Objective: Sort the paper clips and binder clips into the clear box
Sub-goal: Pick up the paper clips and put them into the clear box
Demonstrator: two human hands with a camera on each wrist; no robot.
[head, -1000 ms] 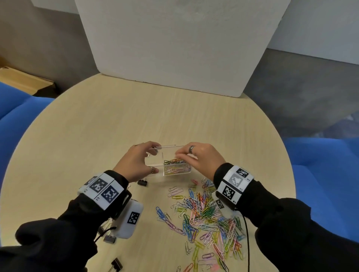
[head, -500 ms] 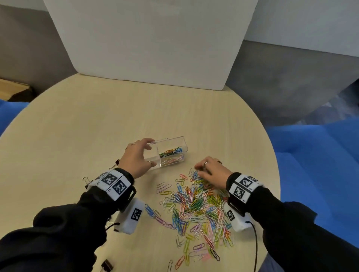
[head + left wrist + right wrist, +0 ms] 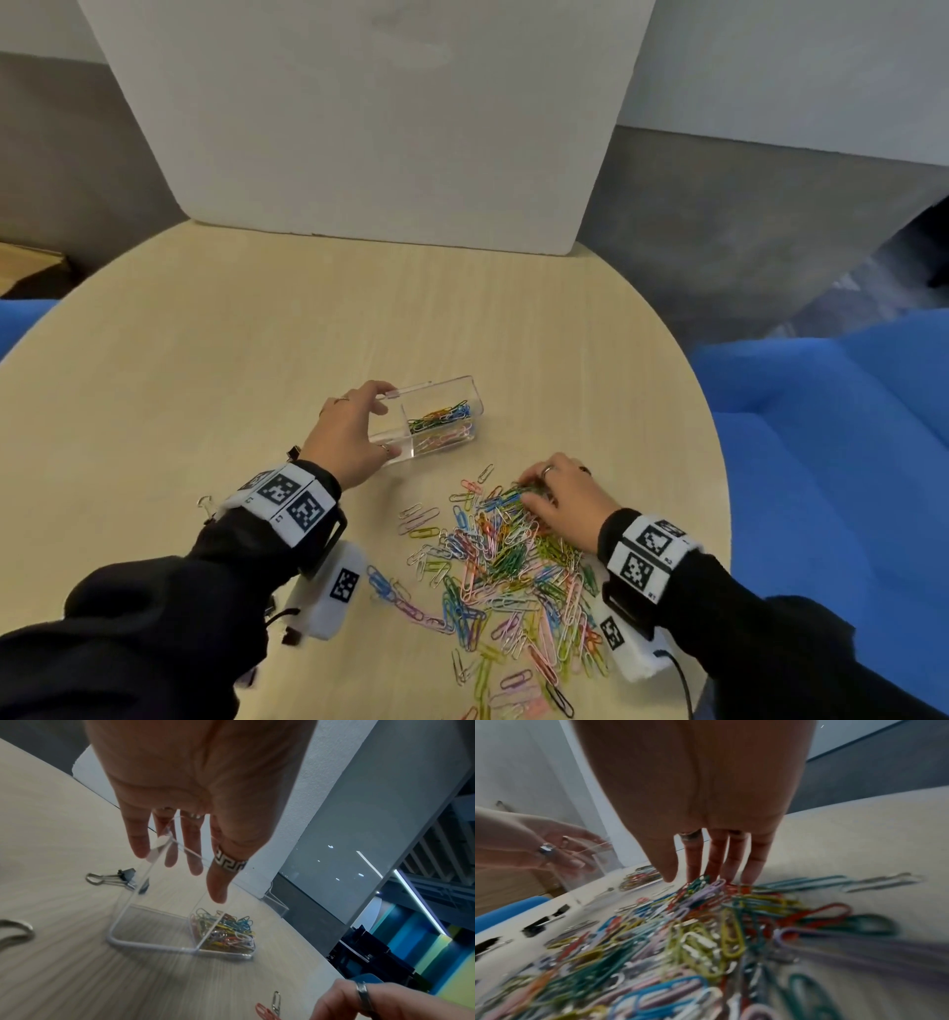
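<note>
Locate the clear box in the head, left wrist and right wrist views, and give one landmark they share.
Head: the clear box sits just above centre on the table, its left end held by the left hand.
Left wrist: clear box at centre, below the fingers, clips in its far compartment.
Right wrist: clear box at the left edge, blurred, behind the left hand.
Shared landmark: the colourful paper clips inside the box.
</note>
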